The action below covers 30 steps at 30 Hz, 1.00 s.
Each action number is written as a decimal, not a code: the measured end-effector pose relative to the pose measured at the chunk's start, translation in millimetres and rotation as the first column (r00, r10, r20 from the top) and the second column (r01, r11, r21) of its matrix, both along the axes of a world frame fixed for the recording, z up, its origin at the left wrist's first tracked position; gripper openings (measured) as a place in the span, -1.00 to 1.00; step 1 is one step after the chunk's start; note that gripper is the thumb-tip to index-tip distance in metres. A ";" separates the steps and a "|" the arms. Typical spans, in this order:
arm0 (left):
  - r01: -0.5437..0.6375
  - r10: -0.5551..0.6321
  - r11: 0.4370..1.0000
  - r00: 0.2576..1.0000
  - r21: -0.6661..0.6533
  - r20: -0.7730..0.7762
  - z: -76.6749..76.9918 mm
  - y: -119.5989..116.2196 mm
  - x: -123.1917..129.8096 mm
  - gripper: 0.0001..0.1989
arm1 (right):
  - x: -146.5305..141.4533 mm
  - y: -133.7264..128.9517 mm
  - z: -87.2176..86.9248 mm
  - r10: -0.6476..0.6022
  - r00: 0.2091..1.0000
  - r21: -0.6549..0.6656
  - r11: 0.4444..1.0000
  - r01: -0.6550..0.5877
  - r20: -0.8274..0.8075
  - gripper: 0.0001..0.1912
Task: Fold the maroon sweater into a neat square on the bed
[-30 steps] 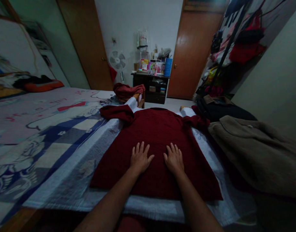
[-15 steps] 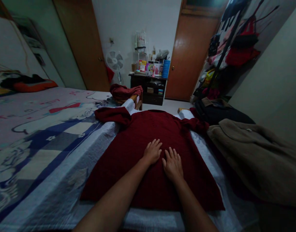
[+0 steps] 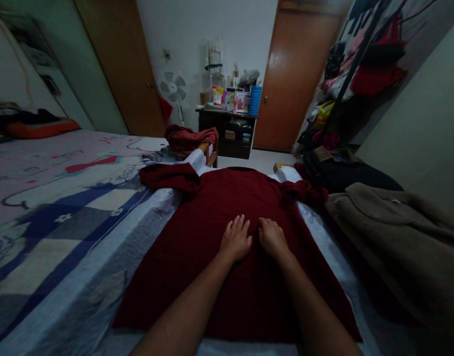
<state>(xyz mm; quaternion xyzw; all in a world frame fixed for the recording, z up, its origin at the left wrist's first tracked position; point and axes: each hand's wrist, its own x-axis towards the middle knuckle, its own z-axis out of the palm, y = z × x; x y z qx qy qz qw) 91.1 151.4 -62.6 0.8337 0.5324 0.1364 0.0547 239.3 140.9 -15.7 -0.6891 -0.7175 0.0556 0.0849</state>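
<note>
A dark red garment [image 3: 234, 198] lies spread out flat on a pale sheet [image 3: 138, 237], its collar at the far end and its sleeves out to both sides. My left hand [image 3: 236, 238] rests on the middle of the cloth, palm down, with its fingers slightly apart. Just to its right, my right hand [image 3: 272, 237] touches the same cloth; its fingers are bent and close together, and whether they pinch any fabric is hidden. The two hands do not touch each other.
A bed with a patterned blanket [image 3: 74, 198] is on the left. A brown coat [image 3: 390, 232] and dark clothes [image 3: 345, 170] lie at the right. Farther back are a folded red cloth [image 3: 190, 138], a fan [image 3: 174, 88] and a dark cabinet [image 3: 230, 136].
My right hand has shifted slightly, and its outstretched fingers have curled together. My left hand remains on the garment, turned a little more upright. The view has moved slightly.
</note>
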 end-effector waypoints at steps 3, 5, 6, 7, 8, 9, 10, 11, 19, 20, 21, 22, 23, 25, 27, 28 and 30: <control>-0.013 0.013 1.000 1.000 -0.005 -0.004 0.1 -0.5 -0.1 -0.41 | -4.3 17.6 -16.2 0.048 0.998 0.042 0.998 -0.047 -0.037 -0.48; -0.012 0.012 1.000 1.000 -0.011 -0.007 0.8 -1.0 -0.3 -0.40 | -7.2 22.0 -27.4 0.031 0.999 0.037 0.999 -0.031 -0.020 -0.45; -0.012 0.012 1.000 1.000 -0.013 -0.009 1.3 -1.1 -0.4 -0.40 | -8.0 22.4 -31.5 0.002 1.000 0.032 0.999 -0.002 -0.006 -0.45; -0.013 0.013 1.000 1.000 -0.014 -0.011 1.9 -1.1 -0.6 -0.41 | -8.2 22.0 -34.4 -0.038 0.999 0.028 0.999 0.038 0.008 -0.45; -0.014 0.014 1.000 1.000 -0.016 -0.013 2.8 -0.9 -0.8 -0.41 | -7.8 21.1 -36.1 -0.085 0.996 0.027 0.996 0.085 0.022 -0.44; -0.013 0.013 1.000 1.000 -0.021 -0.017 4.5 -0.3 -1.0 -0.41 | -7.0 20.0 -36.9 -0.135 0.990 0.028 0.991 0.134 0.034 -0.43; -0.010 0.010 0.999 1.000 -0.030 -0.022 7.0 0.8 -1.1 -0.41 | -5.7 19.0 -37.1 -0.181 0.982 0.029 0.983 0.180 0.044 -0.41; -0.006 0.004 0.999 1.000 -0.045 -0.030 10.7 2.4 -0.8 -0.41 | -4.3 18.2 -36.9 -0.219 0.974 0.030 0.976 0.218 0.053 -0.39; -0.157 0.144 0.979 0.983 -0.127 -0.112 54.6 34.9 24.0 -0.67 | 6.7 19.1 -33.6 -0.247 0.965 0.042 0.969 0.244 0.086 -0.39; -0.183 0.171 0.977 0.979 -0.113 -0.107 55.3 39.2 27.7 -0.67 | 9.6 19.6 -32.0 -0.240 0.967 0.046 0.970 0.237 0.085 -0.40; -0.203 0.193 0.975 0.976 -0.094 -0.101 54.3 42.9 30.7 -0.66 | 12.8 20.1 -30.4 -0.235 0.968 0.050 0.972 0.231 0.083 -0.42; -0.218 0.211 0.973 0.973 -0.072 -0.097 51.6 46.0 32.7 -0.65 | 16.0 20.4 -28.8 -0.232 0.969 0.051 0.972 0.228 0.081 -0.44; -0.232 0.227 0.972 0.970 -0.047 -0.093 47.7 48.5 33.8 -0.65 | 19.1 20.7 -27.6 -0.230 0.970 0.052 0.973 0.227 0.078 -0.45; -0.253 0.252 0.968 0.964 0.008 -0.080 38.0 52.0 33.4 -0.67 | 23.6 21.0 -26.8 -0.229 0.970 0.055 0.973 0.225 0.076 -0.47; -0.263 0.265 0.964 0.962 0.036 -0.061 29.0 54.4 31.1 -0.69 | 25.4 21.3 -28.3 -0.230 0.970 0.059 0.972 0.226 0.078 -0.48; -0.266 0.268 0.963 0.962 0.039 -0.051 25.6 55.5 29.7 -0.69 | 25.5 21.5 -29.7 -0.236 0.968 0.059 0.971 0.232 0.082 -0.48; -0.269 0.270 0.963 0.962 0.024 -0.033 21.6 57.7 27.2 -0.68 | 24.8 22.3 -32.7 -0.263 0.960 0.050 0.964 0.260 0.094 -0.46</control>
